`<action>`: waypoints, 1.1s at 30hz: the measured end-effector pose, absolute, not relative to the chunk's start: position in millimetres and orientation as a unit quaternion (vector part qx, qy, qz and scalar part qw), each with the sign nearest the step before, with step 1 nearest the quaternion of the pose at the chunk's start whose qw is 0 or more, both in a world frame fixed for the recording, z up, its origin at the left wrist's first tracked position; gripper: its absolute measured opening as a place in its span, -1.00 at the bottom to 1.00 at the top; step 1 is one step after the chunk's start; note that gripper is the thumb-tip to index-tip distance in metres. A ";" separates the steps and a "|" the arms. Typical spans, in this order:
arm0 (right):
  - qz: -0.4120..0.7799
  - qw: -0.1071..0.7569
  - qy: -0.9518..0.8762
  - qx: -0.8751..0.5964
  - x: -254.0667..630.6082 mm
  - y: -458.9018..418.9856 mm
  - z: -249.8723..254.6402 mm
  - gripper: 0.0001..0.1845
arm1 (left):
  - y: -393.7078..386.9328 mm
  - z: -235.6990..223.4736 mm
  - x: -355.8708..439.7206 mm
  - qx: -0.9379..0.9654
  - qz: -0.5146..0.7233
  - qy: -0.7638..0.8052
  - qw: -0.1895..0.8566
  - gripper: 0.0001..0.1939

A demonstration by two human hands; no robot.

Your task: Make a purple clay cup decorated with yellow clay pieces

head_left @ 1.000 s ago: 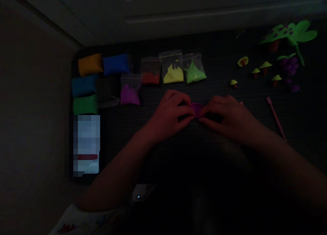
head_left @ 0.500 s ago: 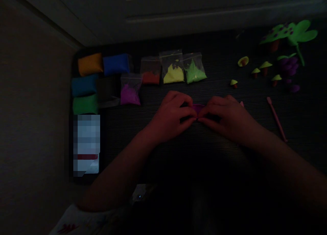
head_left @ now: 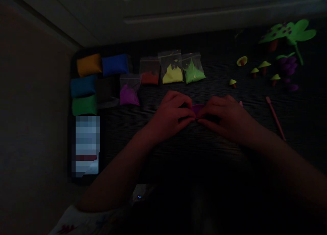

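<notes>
A purple piece (head_left: 197,109) is pinched between thumb and fingertips at its left side by the left hand (head_left: 173,112) and at its right by the right hand (head_left: 224,114), on the near side of the yellow bag (head_left: 173,75), slightly rightward.

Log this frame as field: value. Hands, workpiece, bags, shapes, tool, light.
left hand: left hand pinching the left side of the purple piece
right hand: right hand pinching its right side
workpiece: purple piece, partly hidden, exact shape unclear
clear bags: purple bag, red bag, yellow bag, light-green bag
shapes: five yellow-capped mushroom shapes, upper right
tool: pink stick, lying right of the right hand
light: dim
</notes>
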State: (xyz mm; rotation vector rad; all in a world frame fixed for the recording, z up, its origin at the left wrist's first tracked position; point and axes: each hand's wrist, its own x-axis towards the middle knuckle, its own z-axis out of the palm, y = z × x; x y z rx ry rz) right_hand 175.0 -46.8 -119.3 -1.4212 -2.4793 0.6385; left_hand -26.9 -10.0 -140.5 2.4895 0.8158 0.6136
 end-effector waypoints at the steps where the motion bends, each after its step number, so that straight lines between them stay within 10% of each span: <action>1: 0.212 0.105 -0.844 -0.482 174.5 -46.9 -119.7 -0.83 | -10.0 -140.5 -27.0 0.902 0.223 0.294 0.224 -0.90; 33: 0.221 0.110 -0.840 -0.483 175.4 -47.7 -116.9 -0.81 | -9.1 -139.2 -28.6 0.909 0.215 0.281 0.221 -0.89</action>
